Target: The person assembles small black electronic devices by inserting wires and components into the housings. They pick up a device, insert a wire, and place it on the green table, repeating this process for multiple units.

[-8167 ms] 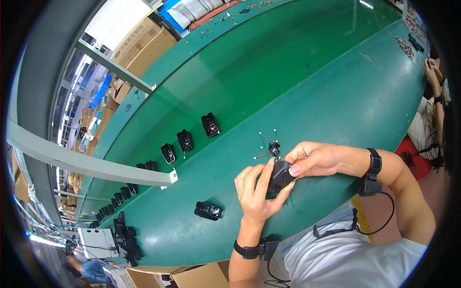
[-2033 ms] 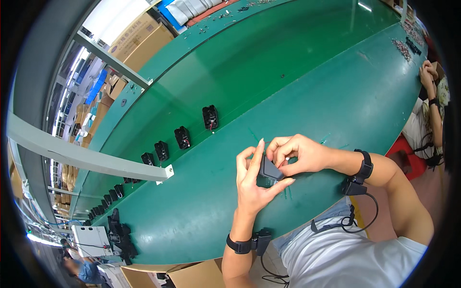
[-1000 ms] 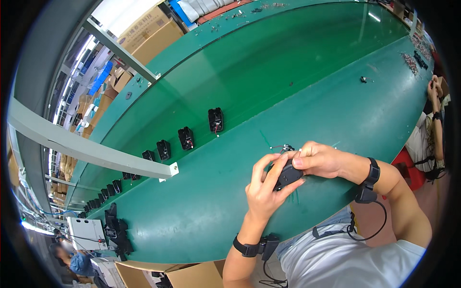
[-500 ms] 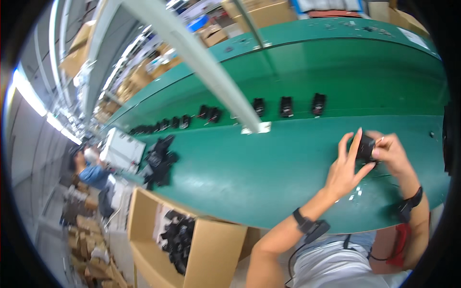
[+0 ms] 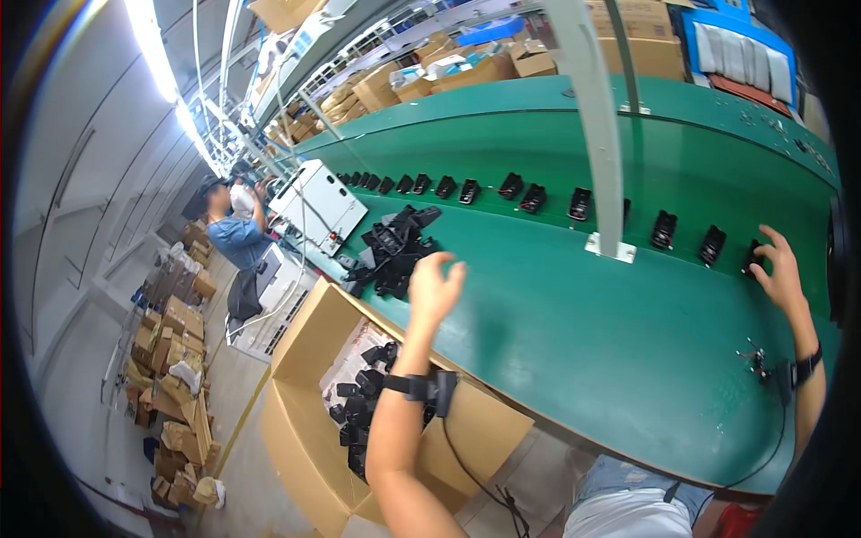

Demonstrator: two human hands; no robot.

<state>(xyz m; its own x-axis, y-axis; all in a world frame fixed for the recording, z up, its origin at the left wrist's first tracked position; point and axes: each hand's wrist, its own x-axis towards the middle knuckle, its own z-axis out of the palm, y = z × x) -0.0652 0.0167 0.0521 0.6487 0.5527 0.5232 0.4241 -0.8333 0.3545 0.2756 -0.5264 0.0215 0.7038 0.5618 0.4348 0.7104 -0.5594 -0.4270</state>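
Note:
My left hand (image 5: 437, 285) hovers beside a loose heap of black plastic parts (image 5: 395, 247) on the green table; its fingers are bent and apart, with nothing visible in them. Far to the right, my right hand (image 5: 778, 264) is at the last black housing (image 5: 752, 256) of a long row on the green strip. Its thumb and fingers are spread next to that housing, which they partly hide. Two neighbouring black housings (image 5: 712, 245) stand to its left. A small cluster of black parts with thin wires (image 5: 758, 359) lies near my right wrist.
An open cardboard box (image 5: 296, 408) with black parts stands at the table's near edge. A grey post (image 5: 599, 134) rises from the table (image 5: 556, 332). Beyond the heap are a white machine (image 5: 318, 211) and a person in blue (image 5: 238, 235). Small bits lie on the far ledge (image 5: 780, 134).
My hands have parted: both held a black housing together before. The left has swung left to the heap, the right forward to the row. The view has turned left.

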